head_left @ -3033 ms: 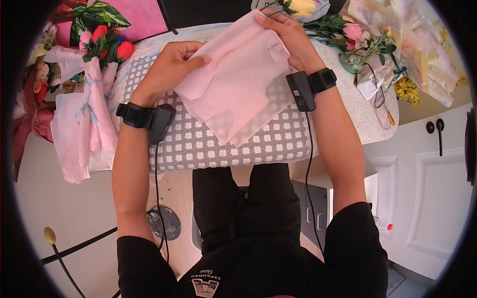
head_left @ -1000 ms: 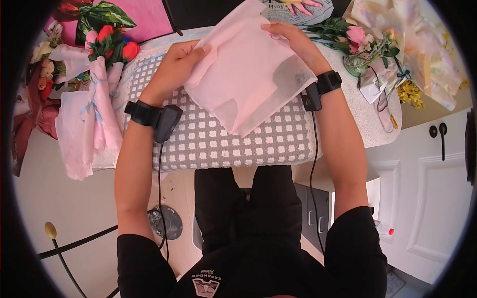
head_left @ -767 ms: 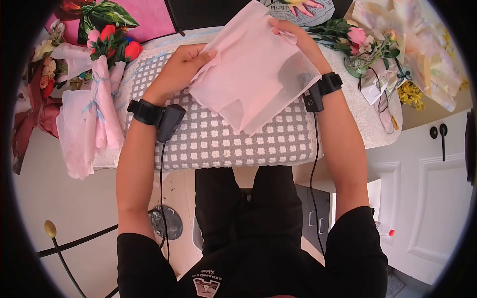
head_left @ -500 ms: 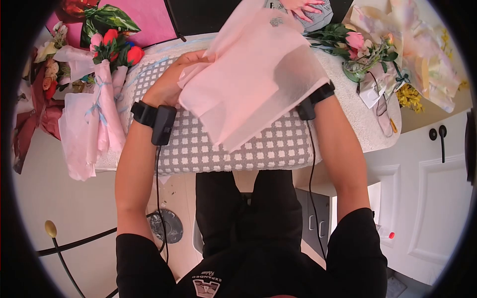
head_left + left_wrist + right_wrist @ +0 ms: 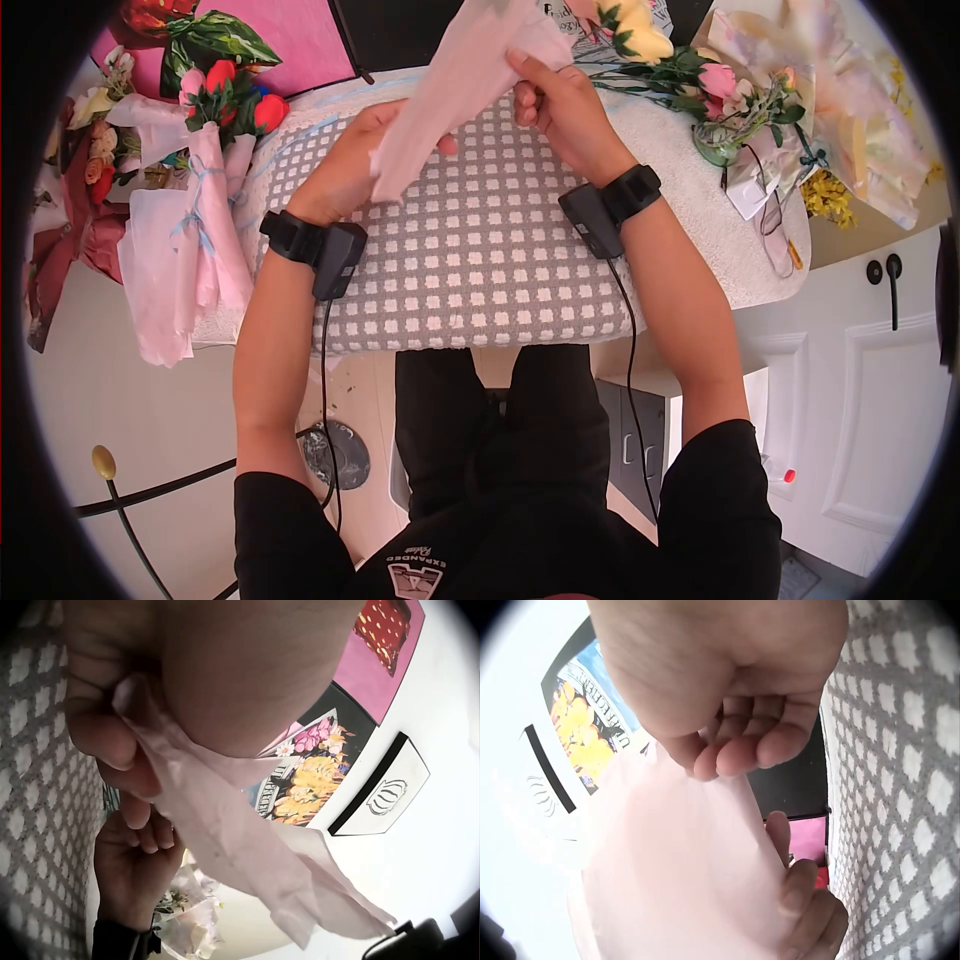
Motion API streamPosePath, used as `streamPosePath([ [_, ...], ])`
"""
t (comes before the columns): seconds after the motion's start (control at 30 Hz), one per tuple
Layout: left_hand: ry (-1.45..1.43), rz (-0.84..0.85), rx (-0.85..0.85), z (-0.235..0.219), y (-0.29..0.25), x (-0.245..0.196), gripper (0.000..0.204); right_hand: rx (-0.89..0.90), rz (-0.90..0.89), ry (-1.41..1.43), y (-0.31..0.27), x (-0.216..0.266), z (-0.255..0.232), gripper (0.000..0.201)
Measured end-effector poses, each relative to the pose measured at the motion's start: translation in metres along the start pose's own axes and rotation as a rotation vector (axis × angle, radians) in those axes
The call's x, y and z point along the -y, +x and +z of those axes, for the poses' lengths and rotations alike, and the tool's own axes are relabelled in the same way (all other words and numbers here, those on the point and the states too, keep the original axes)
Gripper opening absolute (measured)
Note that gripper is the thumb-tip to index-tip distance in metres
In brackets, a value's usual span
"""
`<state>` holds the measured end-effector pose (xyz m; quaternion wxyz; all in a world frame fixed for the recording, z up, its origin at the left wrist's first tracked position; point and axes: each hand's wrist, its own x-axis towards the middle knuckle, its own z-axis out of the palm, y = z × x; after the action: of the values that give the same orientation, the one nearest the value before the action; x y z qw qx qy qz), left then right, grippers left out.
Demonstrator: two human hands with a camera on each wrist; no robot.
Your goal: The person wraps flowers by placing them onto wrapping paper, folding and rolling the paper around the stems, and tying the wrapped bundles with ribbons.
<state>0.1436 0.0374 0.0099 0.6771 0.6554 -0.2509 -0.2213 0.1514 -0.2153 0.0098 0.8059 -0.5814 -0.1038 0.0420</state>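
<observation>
In the head view, a sheet of pale pink wrapping paper (image 5: 450, 90) is drawn into a narrow, tilted strip above the cushion. My left hand (image 5: 350, 165) grips its lower end between thumb and fingers. Higher up on the right, my right hand (image 5: 565, 115) pinches the paper's edge, thumb on top and the other fingers curled in. Creased folds of the paper (image 5: 225, 817) run out from the left hand in the left wrist view. The sheet (image 5: 682, 855) spreads wider in the right wrist view. A yellow flower head (image 5: 640, 35) shows just beyond the right hand.
A grey-and-white checked cushion (image 5: 470, 260) lies under both hands. Pink-wrapped bouquets (image 5: 200, 220) with blue ribbon stand at the left. Loose artificial flowers (image 5: 715, 80) and a pale floral wrapper (image 5: 860, 110) are at the right. Cables hang from both wrist cameras.
The paper, spread broad over the cushion earlier, has turned edge-on and narrowed. My right hand has come out from behind it, nearer the middle. The yellow flower shows again at the top.
</observation>
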Motion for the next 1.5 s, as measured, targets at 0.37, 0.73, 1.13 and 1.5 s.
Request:
streamPosePath([
  [0.37,0.332,0.263,-0.163,0.003,0.008,0.0,0.032,-0.236,-0.111,0.121,0.003,0.005,-0.005,0.027],
  [0.73,-0.067,0.081,-0.41,0.013,0.008,-0.011,0.031,-0.194,-0.083,0.161,0.008,0.001,-0.006,0.029],
  [1.13,-0.055,0.016,-0.514,0.015,0.006,-0.015,0.022,-0.15,-0.087,0.164,0.003,0.003,-0.001,0.029],
  [1.5,-0.048,0.016,-0.504,0.009,0.007,-0.011,0.023,-0.117,-0.1,0.19,0.008,-0.002,-0.001,0.026],
])
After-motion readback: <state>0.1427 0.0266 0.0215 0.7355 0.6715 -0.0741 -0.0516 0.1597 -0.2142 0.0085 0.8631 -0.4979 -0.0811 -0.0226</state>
